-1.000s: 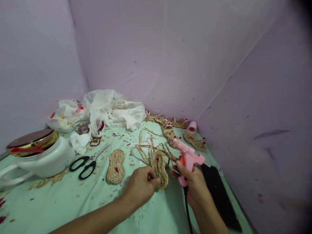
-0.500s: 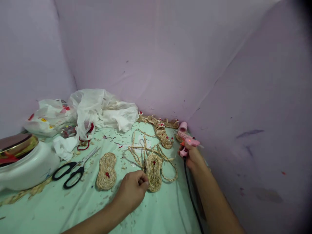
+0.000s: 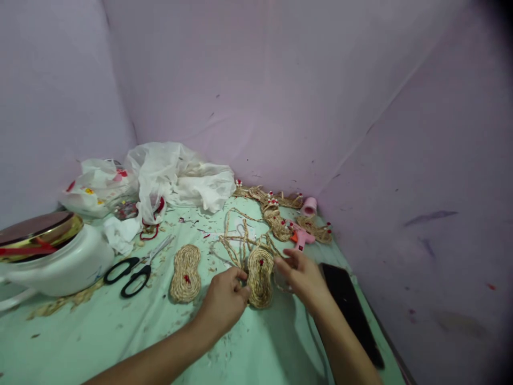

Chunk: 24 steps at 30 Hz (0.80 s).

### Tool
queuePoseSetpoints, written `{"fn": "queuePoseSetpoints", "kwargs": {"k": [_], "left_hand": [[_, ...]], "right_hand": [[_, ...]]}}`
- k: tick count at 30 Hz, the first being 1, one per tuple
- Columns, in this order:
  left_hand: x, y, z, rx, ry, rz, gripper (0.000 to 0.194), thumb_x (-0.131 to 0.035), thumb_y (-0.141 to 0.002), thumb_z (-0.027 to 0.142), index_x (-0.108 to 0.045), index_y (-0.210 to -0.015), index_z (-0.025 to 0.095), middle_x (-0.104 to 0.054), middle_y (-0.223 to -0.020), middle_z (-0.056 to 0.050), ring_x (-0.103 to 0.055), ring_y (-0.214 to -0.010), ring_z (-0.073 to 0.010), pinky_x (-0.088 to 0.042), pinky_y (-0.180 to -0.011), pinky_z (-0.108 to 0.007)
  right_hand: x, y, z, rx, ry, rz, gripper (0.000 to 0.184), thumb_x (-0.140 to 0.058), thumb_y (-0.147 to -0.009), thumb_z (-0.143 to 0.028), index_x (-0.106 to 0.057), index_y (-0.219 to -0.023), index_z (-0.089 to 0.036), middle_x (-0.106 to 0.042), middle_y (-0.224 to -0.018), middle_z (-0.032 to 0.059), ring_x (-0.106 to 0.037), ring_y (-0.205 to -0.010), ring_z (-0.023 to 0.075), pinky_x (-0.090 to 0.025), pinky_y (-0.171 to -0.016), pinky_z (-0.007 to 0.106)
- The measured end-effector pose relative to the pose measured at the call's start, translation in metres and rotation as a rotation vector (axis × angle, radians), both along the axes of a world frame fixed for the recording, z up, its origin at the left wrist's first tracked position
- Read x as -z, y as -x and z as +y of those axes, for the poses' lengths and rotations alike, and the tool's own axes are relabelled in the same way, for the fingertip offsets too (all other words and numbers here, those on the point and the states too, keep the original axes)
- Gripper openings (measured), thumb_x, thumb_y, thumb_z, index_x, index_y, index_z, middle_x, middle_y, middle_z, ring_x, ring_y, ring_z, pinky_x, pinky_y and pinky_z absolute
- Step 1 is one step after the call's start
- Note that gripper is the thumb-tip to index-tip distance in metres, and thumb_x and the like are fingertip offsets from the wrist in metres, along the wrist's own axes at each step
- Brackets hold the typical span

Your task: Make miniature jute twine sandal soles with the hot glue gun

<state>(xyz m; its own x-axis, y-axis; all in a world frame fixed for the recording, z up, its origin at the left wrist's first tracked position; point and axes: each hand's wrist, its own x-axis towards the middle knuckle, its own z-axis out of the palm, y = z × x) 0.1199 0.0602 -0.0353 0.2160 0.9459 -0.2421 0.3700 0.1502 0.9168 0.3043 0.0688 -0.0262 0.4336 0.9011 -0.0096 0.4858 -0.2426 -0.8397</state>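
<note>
My left hand (image 3: 223,303) is curled, its fingertips pinching the left edge of a coiled jute sole (image 3: 259,276) that lies on the green table cover (image 3: 100,331). At the sole's right side my right hand (image 3: 303,275) has its fingers apart and holds nothing. Loose braided jute cords (image 3: 236,240) trail back from that sole. A second jute sole (image 3: 185,272) with a red dot lies to the left. The pink glue gun (image 3: 301,237) rests on the table behind my right hand.
Black-handled scissors (image 3: 136,270) lie left of the soles. A white pot with a gold-rimmed lid (image 3: 52,256) stands at far left, plastic bags (image 3: 168,179) at the back. Finished jute sandals (image 3: 276,214) and a pink roll (image 3: 309,206) sit by the wall. A black phone (image 3: 349,307) lies right.
My right hand set the glue gun down near the back wall and came back empty to the sole. My left hand stayed at the sole's left edge.
</note>
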Motion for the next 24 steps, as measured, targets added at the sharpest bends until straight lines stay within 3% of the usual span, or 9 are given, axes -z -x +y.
{"fn": "queuePoseSetpoints", "kwargs": {"k": [3, 5, 9, 11, 14, 16, 20, 24], "left_hand": [[0.000, -0.001, -0.003, 0.054, -0.024, 0.020, 0.018, -0.052, -0.068, 0.017, -0.060, -0.084, 0.016, -0.051, -0.049, 0.005, -0.044, -0.044, -0.0101, -0.031, -0.046, -0.020], [-0.004, 0.001, -0.006, 0.079, -0.054, 0.022, 0.024, -0.051, -0.068, 0.015, -0.062, -0.089, 0.016, -0.053, -0.051, 0.004, -0.046, -0.046, -0.0102, -0.032, -0.047, -0.021], [-0.033, 0.023, -0.005, 0.176, -0.170, 0.056, 0.035, -0.050, -0.069, 0.017, -0.063, -0.102, 0.018, -0.061, -0.066, 0.001, -0.051, -0.053, -0.0113, -0.036, -0.052, -0.022], [-0.053, 0.050, 0.005, 0.137, -0.332, 0.202, 0.028, -0.050, -0.072, 0.022, -0.064, -0.097, 0.020, -0.065, -0.073, 0.000, -0.054, -0.058, -0.0127, -0.038, -0.057, -0.023], [-0.073, 0.100, 0.020, -0.025, -0.413, 0.708, 0.024, -0.041, -0.076, 0.019, -0.063, -0.088, 0.018, -0.066, -0.080, -0.007, -0.059, -0.074, -0.0190, -0.038, -0.063, -0.027], [-0.073, 0.130, 0.026, 0.036, -0.298, 1.089, 0.026, -0.037, -0.075, 0.015, -0.060, -0.087, 0.016, -0.065, -0.083, -0.012, -0.060, -0.078, -0.0245, -0.037, -0.060, -0.029], [-0.053, 0.156, 0.026, 0.100, -0.223, 1.166, 0.020, -0.042, -0.068, 0.013, -0.059, -0.079, 0.012, -0.064, -0.083, -0.020, -0.061, -0.076, -0.0322, -0.035, -0.055, -0.032], [-0.045, 0.154, 0.023, 0.094, -0.220, 1.239, 0.023, -0.040, -0.066, 0.011, -0.054, -0.083, 0.016, -0.063, -0.078, -0.012, -0.061, -0.072, -0.0283, -0.033, -0.053, -0.028]], "right_hand": [[0.005, 0.024, -0.010, -0.046, 0.033, 0.081, 0.039, -0.072, -0.055, -0.031, -0.063, -0.090, -0.017, -0.065, -0.058, 0.0001, -0.061, -0.056, 0.0199, -0.047, -0.054, 0.030], [0.004, 0.036, -0.014, -0.068, 0.019, 0.144, 0.042, -0.072, -0.054, -0.029, -0.060, -0.092, -0.017, -0.067, -0.065, 0.0015, -0.063, -0.062, 0.0205, -0.048, -0.058, 0.030], [-0.005, 0.044, -0.029, -0.138, -0.014, 0.323, 0.038, -0.067, -0.059, -0.036, -0.058, -0.091, -0.017, -0.069, -0.086, 0.0077, -0.064, -0.077, 0.0225, -0.050, -0.067, 0.031], [-0.009, 0.041, -0.039, -0.102, -0.010, 0.536, 0.044, -0.073, -0.057, -0.037, -0.060, -0.095, -0.019, -0.069, -0.089, 0.0071, -0.063, -0.082, 0.0238, -0.049, -0.069, 0.031], [-0.012, 0.033, -0.051, -0.015, -0.002, 0.723, 0.053, -0.077, -0.054, -0.037, -0.061, -0.103, -0.025, -0.065, -0.107, 0.0058, -0.060, -0.095, 0.0249, -0.050, -0.072, 0.029], [-0.013, 0.032, -0.055, 0.036, -0.006, 0.805, 0.055, -0.080, -0.051, -0.035, -0.062, -0.102, -0.026, -0.065, -0.109, 0.0060, -0.059, -0.098, 0.0257, -0.050, -0.071, 0.028], [-0.017, 0.039, -0.059, 0.013, 0.014, 0.956, 0.044, -0.081, -0.050, -0.033, -0.067, -0.090, -0.021, -0.069, -0.090, 0.0083, -0.064, -0.079, 0.0250, -0.050, -0.060, 0.030], [-0.016, 0.046, -0.062, -0.100, -0.041, 0.981, 0.036, -0.077, -0.058, -0.032, -0.065, -0.090, -0.020, -0.069, -0.085, 0.0059, -0.062, -0.077, 0.0205, -0.048, -0.066, 0.028]]}}
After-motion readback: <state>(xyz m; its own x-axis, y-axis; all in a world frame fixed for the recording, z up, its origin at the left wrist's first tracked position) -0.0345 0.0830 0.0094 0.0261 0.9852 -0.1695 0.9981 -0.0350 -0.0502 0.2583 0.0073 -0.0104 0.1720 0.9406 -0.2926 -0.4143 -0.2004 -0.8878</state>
